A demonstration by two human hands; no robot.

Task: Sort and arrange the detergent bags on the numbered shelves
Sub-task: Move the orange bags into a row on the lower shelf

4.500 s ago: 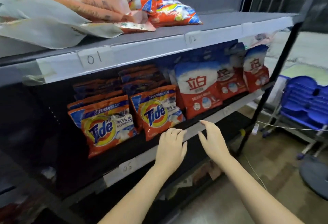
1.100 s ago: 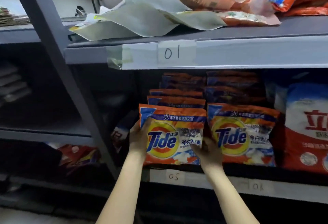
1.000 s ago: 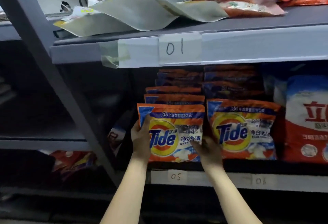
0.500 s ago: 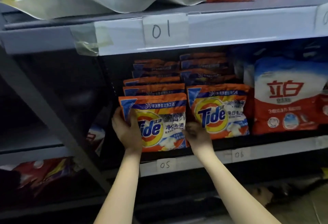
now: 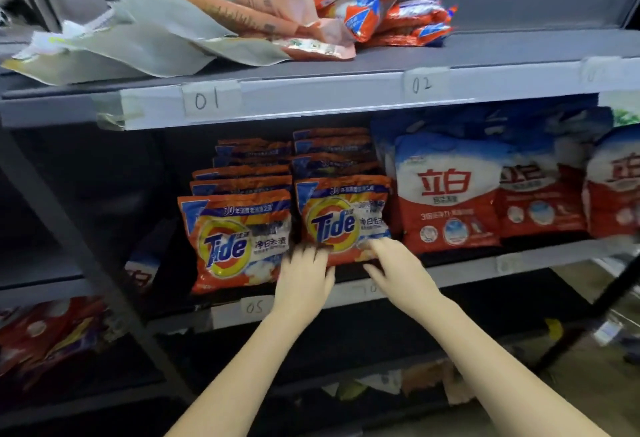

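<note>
Two rows of orange Tide bags stand on the middle shelf above labels 05 and 06. The left front Tide bag stands free. My left hand touches the lower left edge of the right front Tide bag with its fingertips. My right hand pinches that bag's lower right corner, fingers on the front and thumb beneath. Red-and-white detergent bags stand to the right on the same shelf.
The top shelf, with labels 01 and 02, holds flat pale bags and a loose pile of orange bags. A grey upright post stands at left. More bags lie on a lower left shelf.
Both hands have let go of the left front Tide bag and moved right to the bottom of the right front Tide bag. The view has shifted right.
</note>
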